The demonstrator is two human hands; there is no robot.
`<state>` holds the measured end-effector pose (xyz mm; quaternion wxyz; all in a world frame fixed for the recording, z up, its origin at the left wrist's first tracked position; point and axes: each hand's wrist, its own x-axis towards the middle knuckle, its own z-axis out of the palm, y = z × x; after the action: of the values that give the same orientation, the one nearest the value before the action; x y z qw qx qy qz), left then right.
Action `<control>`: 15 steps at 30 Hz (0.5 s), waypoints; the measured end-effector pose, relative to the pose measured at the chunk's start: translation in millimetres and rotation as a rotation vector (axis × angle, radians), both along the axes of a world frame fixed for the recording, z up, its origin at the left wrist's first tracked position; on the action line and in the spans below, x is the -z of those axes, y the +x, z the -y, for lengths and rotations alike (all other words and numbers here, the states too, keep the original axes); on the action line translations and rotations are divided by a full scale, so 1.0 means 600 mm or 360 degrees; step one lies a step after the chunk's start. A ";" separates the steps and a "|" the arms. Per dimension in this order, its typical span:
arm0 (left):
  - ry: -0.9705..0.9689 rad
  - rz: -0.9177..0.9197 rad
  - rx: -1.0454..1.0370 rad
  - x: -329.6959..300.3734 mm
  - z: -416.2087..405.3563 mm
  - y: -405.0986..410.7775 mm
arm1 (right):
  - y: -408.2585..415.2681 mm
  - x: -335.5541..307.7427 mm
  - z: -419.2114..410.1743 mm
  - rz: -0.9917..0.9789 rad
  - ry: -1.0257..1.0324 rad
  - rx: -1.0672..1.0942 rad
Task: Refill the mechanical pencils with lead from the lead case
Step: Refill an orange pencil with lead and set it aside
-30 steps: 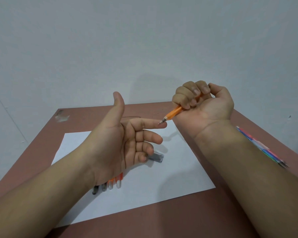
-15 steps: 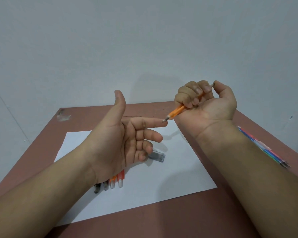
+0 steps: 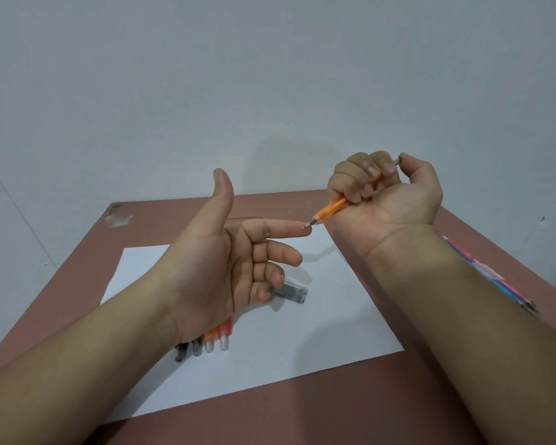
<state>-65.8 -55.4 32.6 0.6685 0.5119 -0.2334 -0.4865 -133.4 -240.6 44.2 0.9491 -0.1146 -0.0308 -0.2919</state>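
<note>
The right hand (image 3: 385, 191) is gripping one orange mechanical pencil (image 3: 329, 211) in a closed fist, its tip touching the left hand's (image 3: 231, 268) extended index fingertip; that hand is holding nothing, thumb up. Below it, four pencil ends (image 3: 211, 342) are showing on one white paper sheet (image 3: 318, 332). One clear lead case (image 3: 292, 292) is lying nearby, its contents looking dark. Coloured pens (image 3: 491, 277) are lying on the brown table (image 3: 334, 406).

Both forearms look bare, apparently no sleeves or jewellery.
</note>
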 end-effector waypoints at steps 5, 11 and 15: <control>-0.0002 0.0003 0.0001 0.000 0.001 0.000 | 0.000 -0.001 -0.001 -0.0003 -0.0017 -0.0009; -0.0002 0.0003 0.0005 -0.001 0.001 -0.001 | -0.001 -0.002 -0.001 -0.0002 -0.0011 -0.0001; -0.0008 -0.0002 0.0003 -0.002 0.001 -0.001 | -0.002 -0.005 0.000 -0.0006 0.0000 0.0023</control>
<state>-66.3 -55.9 33.6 0.6695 0.5097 -0.2345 -0.4868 -134.5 -240.6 46.9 0.9470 -0.1153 -0.0281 -0.2984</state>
